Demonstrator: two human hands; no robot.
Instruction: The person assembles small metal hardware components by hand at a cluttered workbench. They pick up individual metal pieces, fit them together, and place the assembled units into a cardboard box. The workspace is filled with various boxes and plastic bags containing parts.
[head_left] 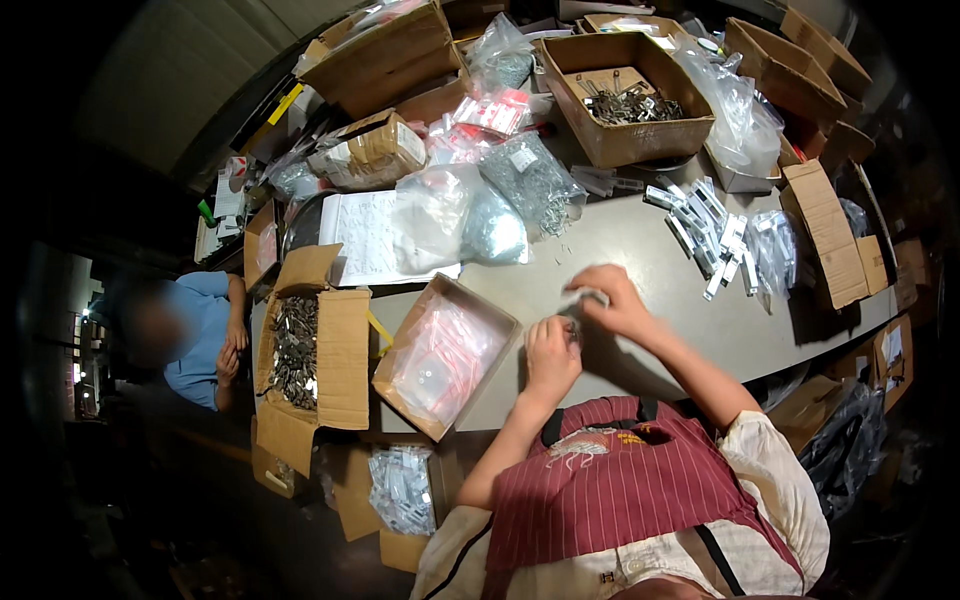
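Observation:
My left hand (553,357) and my right hand (617,302) are close together over the front of the grey table (655,345). The left is closed, fingers up, around a small dark metal part (572,330). My right fingers pinch a small pale, greyish piece (582,296) just above it; blur hides its kind. Left of my hands, an open cardboard box (496,365) holds flat clear plastic bags (440,355) with red edges. Several narrow white-and-grey packets (712,232) lie in a heap to the right.
At the left stands a carton (343,360) of small metal parts (295,345). Beyond are a written sheet (355,235), bags of small hardware (530,180) and a box of metal pieces (628,140). A person in a blue shirt (195,340) sits at the far left.

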